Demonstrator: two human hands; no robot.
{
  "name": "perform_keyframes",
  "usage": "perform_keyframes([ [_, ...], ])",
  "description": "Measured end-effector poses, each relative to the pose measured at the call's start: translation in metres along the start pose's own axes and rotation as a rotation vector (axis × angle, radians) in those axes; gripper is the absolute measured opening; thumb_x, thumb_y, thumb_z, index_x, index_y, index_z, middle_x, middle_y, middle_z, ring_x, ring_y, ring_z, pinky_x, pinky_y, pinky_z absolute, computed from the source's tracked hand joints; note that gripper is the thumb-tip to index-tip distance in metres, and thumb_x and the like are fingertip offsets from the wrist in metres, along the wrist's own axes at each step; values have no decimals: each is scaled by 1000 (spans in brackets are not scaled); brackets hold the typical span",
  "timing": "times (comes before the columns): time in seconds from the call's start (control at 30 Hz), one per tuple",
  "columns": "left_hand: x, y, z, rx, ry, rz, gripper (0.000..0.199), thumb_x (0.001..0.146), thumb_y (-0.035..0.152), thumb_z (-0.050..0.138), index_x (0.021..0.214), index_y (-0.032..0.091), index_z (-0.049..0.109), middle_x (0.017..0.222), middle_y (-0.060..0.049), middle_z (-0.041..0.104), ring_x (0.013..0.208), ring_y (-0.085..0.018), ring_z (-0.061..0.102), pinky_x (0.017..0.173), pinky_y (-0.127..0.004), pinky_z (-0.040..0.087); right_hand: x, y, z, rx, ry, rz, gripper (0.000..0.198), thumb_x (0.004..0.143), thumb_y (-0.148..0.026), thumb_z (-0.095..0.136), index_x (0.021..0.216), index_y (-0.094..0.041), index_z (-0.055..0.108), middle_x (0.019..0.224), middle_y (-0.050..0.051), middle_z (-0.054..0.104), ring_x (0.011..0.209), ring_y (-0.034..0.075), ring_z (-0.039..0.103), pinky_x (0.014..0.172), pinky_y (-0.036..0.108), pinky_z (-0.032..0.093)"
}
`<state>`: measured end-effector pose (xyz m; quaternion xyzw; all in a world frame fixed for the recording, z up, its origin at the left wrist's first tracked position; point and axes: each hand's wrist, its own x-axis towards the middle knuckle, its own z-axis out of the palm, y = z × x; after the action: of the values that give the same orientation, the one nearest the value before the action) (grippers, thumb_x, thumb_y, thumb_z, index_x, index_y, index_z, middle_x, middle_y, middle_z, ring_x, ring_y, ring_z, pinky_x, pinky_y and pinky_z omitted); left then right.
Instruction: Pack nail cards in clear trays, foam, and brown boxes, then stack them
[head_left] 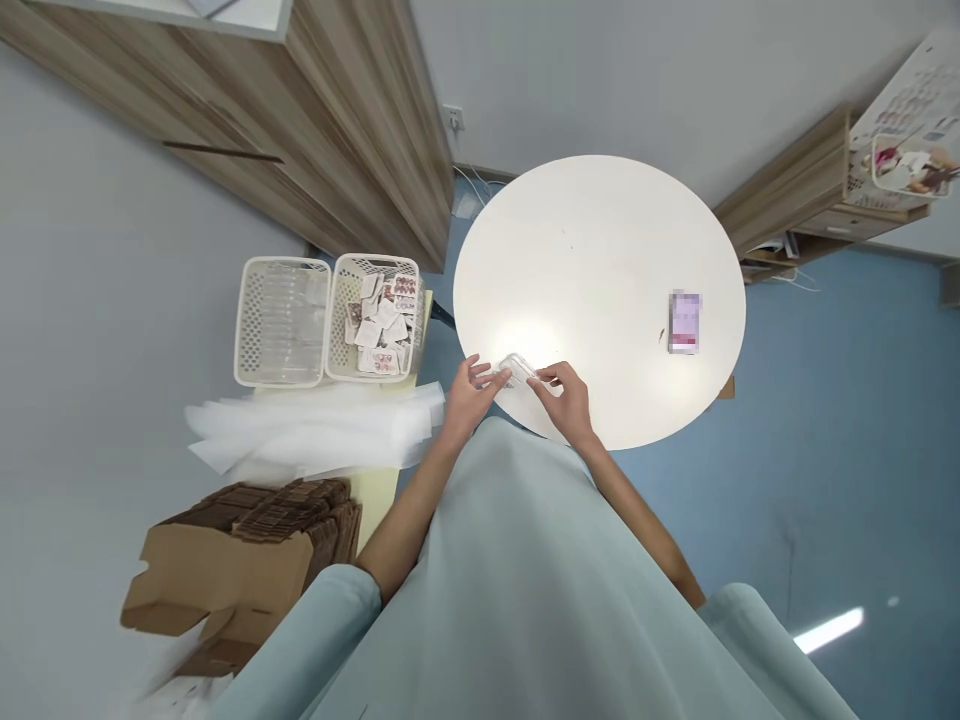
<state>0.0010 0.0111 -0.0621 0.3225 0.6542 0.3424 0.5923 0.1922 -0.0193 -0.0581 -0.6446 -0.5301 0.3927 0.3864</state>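
So the thing in play is a small clear plastic case, sitting right between the 2 hands at the near edge of the round white table. Can't tell if it's resting on the top or held just above it. Its visible edge slants away from the body toward the left, and I can't really call a long axis since fingers cover part of it.

Neither hand is clearly nearer, both touch it. The right hand comes in from the right, thumb and index pinched on that side. The left hand has its thumb against the left side, other fingers fanned out; can't tell if anything grips underneath.

Further out, a blurred purple box lies well apart to the right, and 2 white baskets stand off left.
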Motion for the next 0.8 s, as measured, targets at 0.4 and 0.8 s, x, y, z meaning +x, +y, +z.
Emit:
perform_keyframes([
  [0.4, -23, -12, 56, -117, -113, -119, 79, 67, 36, 98, 134, 18, 61, 134, -18, 69, 124, -31, 70, 113, -49, 52, -24, 33, -51, -30, -91, -29, 33, 87, -53, 85, 110, -31, 81, 110, 8, 72, 106, 27, 67, 87, 43, 60],
  [0.8, -31, -5, 68, -18, -350, -140, 96, 53, 39, 104, 137, 18, 62, 126, -15, 72, 122, -35, 72, 111, -55, 56, -29, 47, -89, 470, -452, 389, 78, 68, -57, 95, 137, -27, 74, 136, 6, 75, 129, 35, 70, 117, 56, 54],
])
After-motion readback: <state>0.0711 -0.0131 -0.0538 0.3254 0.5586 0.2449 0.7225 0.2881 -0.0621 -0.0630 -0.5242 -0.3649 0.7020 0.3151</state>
